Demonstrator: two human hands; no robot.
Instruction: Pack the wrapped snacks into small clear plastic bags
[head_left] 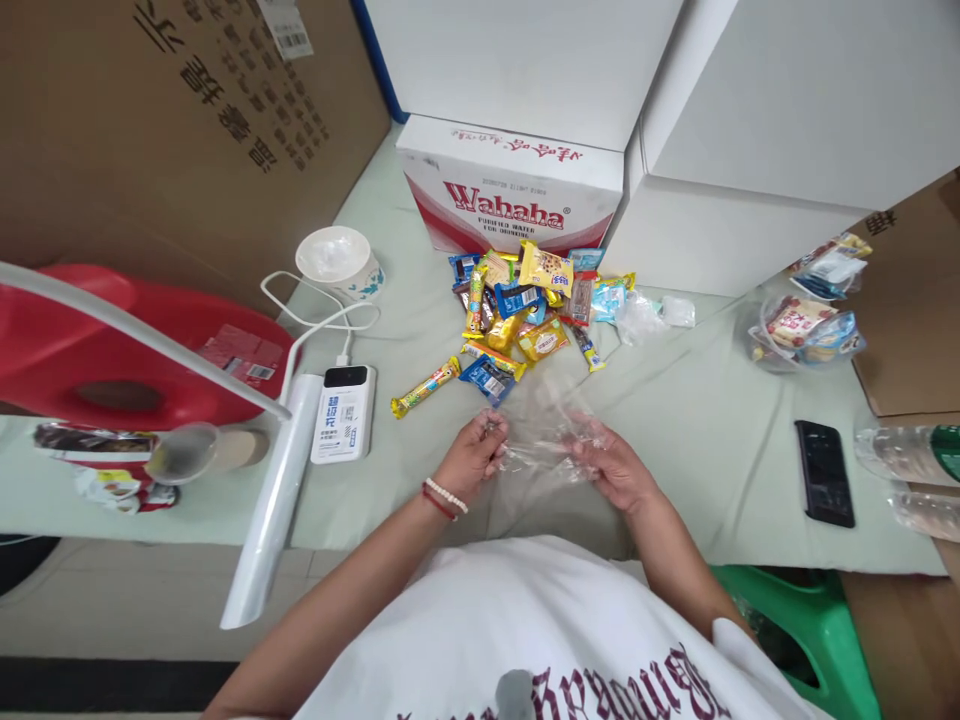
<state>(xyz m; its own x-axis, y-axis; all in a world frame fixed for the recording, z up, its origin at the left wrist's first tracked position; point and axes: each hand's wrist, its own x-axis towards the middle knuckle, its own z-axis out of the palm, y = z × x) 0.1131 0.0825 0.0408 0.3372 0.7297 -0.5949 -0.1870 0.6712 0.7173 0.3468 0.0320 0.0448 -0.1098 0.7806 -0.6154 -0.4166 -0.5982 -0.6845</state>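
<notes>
Between both hands stretches a clear plastic bag [541, 455], low over the table's front part. My left hand [474, 455], with bead bracelets at its wrist, is closed on the bag's left side. The right side is gripped by my right hand [611, 465], whose fingers show partly through the film. Just beyond the hands lies a heap of wrapped snacks [517, 310] in yellow, blue and brown packets. One yellow snack stick [425, 388] lies apart to the left of the heap. Crumpled clear plastic [641, 318] rests at the heap's right.
A Wahaha carton [514, 190] stands behind the heap. To the left are a paper cup [337, 262], a white power bank [343, 415] with a cable, a plastic film roll [274, 510] and a red stool [135, 340]. A snack tub [799, 335], phone [825, 472] and bottles [911, 450] are right.
</notes>
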